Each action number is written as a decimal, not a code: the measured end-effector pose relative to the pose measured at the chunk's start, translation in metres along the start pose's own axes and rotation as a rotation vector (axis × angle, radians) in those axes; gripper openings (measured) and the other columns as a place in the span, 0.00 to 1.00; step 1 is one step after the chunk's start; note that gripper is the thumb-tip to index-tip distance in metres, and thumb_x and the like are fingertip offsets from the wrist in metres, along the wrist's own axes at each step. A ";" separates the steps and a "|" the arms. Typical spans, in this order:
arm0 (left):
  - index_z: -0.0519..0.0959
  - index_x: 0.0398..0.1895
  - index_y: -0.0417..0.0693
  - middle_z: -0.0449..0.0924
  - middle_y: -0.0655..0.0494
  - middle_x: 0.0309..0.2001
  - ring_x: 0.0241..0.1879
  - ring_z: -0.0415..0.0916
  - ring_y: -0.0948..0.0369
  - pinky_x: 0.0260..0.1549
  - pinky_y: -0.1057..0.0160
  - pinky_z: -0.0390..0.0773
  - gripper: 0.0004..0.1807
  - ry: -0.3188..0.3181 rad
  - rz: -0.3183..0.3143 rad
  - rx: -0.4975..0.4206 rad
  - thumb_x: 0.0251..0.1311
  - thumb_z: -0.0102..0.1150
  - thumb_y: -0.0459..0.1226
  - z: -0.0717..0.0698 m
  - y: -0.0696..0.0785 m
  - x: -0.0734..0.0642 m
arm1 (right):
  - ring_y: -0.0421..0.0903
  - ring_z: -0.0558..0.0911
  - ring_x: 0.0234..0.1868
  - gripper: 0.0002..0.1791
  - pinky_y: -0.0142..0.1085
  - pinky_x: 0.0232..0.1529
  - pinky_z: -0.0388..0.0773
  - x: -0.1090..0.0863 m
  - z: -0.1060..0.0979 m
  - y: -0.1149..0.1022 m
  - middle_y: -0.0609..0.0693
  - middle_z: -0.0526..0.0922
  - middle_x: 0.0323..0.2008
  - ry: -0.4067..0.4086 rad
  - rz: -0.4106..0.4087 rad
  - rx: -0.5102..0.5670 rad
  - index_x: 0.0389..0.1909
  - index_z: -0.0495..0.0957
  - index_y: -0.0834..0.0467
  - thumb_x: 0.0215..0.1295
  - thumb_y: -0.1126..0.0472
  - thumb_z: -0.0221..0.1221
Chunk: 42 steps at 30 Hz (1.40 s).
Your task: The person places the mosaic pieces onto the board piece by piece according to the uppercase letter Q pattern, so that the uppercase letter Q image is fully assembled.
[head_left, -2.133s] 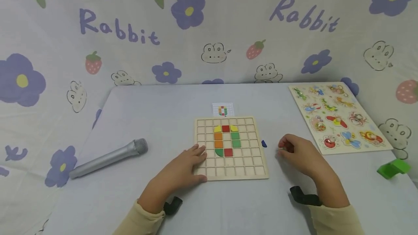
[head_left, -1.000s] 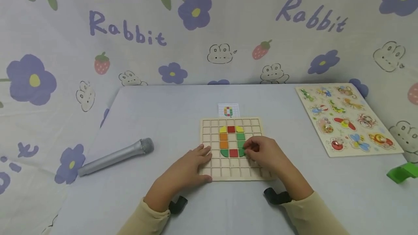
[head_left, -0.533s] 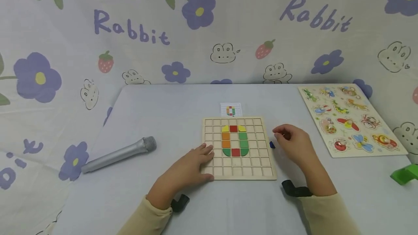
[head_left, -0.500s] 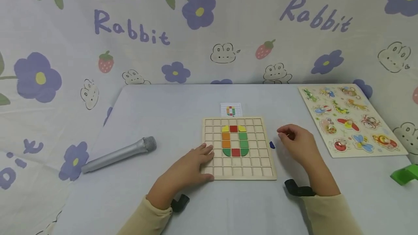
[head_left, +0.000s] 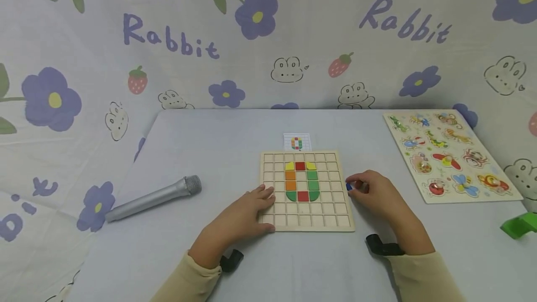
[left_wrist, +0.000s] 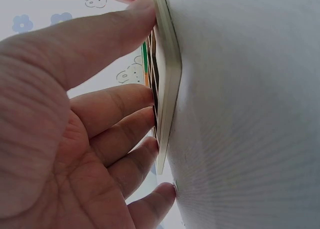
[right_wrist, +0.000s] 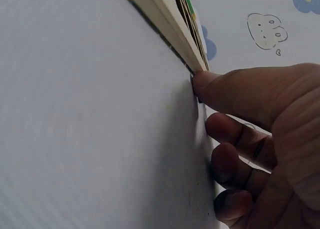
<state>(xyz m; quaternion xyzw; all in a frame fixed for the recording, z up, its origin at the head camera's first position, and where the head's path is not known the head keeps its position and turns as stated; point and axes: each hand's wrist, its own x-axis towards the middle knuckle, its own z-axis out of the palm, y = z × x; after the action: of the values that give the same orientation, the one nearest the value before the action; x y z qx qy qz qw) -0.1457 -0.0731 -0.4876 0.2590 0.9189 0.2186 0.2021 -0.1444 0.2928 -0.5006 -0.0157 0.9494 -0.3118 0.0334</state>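
A pale wooden grid board (head_left: 325, 209) lies flat on the table, with yellow, red, orange and green pieces set in a ring in its cells. My left hand (head_left: 239, 216) rests on the board's left side, fingers spread over the edge and thumb on the near left corner. Just off the right edge, my right hand (head_left: 379, 195) pinches a small dark blue piece (head_left: 348, 186) between thumb and forefinger. In the right wrist view the thumb mostly hides that piece, close to the board's edge. Behind the board lies a small pattern card (head_left: 289, 137) with a similar coloured ring.
A silver microphone (head_left: 155, 198) lies to the left of the board. At the right back is a wooden animal puzzle board (head_left: 423, 185), and a green object (head_left: 518, 225) sits at the right edge. A printed cloth hangs behind the table.
My right hand set a green rounded piece at the ring's lower right corner, let go and drew back right. It has since come down onto the blue piece. The left hand has stayed put.
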 end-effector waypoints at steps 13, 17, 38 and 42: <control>0.72 0.81 0.46 0.61 0.57 0.86 0.89 0.49 0.54 0.87 0.46 0.55 0.43 0.004 0.017 -0.010 0.66 0.78 0.47 0.001 -0.001 -0.001 | 0.55 0.80 0.43 0.10 0.50 0.45 0.82 0.002 0.004 -0.001 0.60 0.84 0.44 -0.010 0.078 -0.053 0.47 0.86 0.65 0.71 0.63 0.67; 0.72 0.81 0.46 0.61 0.57 0.86 0.89 0.49 0.54 0.87 0.46 0.55 0.43 0.004 0.019 -0.012 0.66 0.78 0.47 0.001 -0.001 -0.001 | 0.55 0.81 0.45 0.11 0.49 0.44 0.83 -0.002 0.001 -0.008 0.61 0.84 0.44 0.005 0.129 -0.026 0.47 0.85 0.66 0.71 0.61 0.66; 0.72 0.81 0.46 0.61 0.57 0.86 0.89 0.49 0.54 0.87 0.46 0.55 0.44 0.007 0.011 -0.001 0.64 0.79 0.47 -0.001 0.001 0.000 | 0.46 0.77 0.37 0.07 0.37 0.38 0.77 -0.016 0.043 -0.075 0.49 0.81 0.34 -0.169 0.042 -0.012 0.36 0.84 0.57 0.68 0.59 0.72; 0.72 0.81 0.46 0.61 0.57 0.86 0.89 0.49 0.54 0.87 0.46 0.55 0.44 0.006 0.012 -0.002 0.64 0.79 0.47 -0.001 0.001 0.000 | 0.45 0.77 0.36 0.08 0.37 0.37 0.77 -0.018 0.043 -0.076 0.48 0.81 0.33 -0.159 0.024 -0.017 0.36 0.85 0.56 0.68 0.57 0.73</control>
<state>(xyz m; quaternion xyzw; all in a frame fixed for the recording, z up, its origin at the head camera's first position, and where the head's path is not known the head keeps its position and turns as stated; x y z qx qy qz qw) -0.1460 -0.0729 -0.4859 0.2635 0.9177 0.2215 0.1981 -0.1231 0.2069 -0.4888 -0.0292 0.9464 -0.3013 0.1124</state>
